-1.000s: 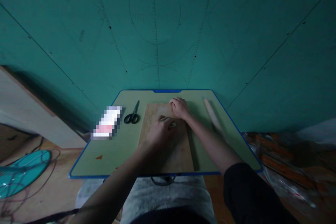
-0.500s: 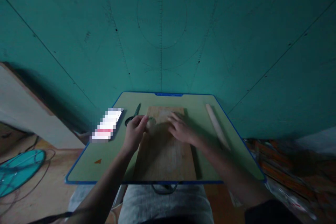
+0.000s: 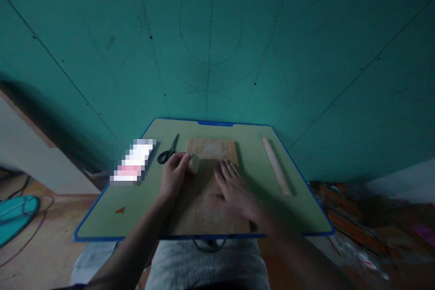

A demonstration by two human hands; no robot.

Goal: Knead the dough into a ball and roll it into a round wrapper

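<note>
My left hand (image 3: 174, 173) is closed, with thumb and fingers pinching a small pale lump (image 3: 193, 164) that looks like dough or clay. It hovers over or rests at the left side of a wooden board (image 3: 204, 213); which of the two, I cannot tell. Palm down on the middle of the same board, my right hand (image 3: 234, 190) has its fingers stretched out and holds nothing visible. The thumb is blurred. Scissors (image 3: 166, 156) with dark handles lie just behind my left hand. A wooden rolling pin (image 3: 277, 166) lies to the right of the board.
The board lies on a small pale table (image 3: 136, 224) with a blue rim, against a green wall (image 3: 210, 77). A blurred-out bright screen (image 3: 134, 163) lies at the left, and an orange scrap (image 3: 120, 210) nearer the front. Clutter covers the floor at right.
My right hand has moved back toward me across the board, away from its far end. My left hand still pinches the pale lump. The view has shifted slightly.
</note>
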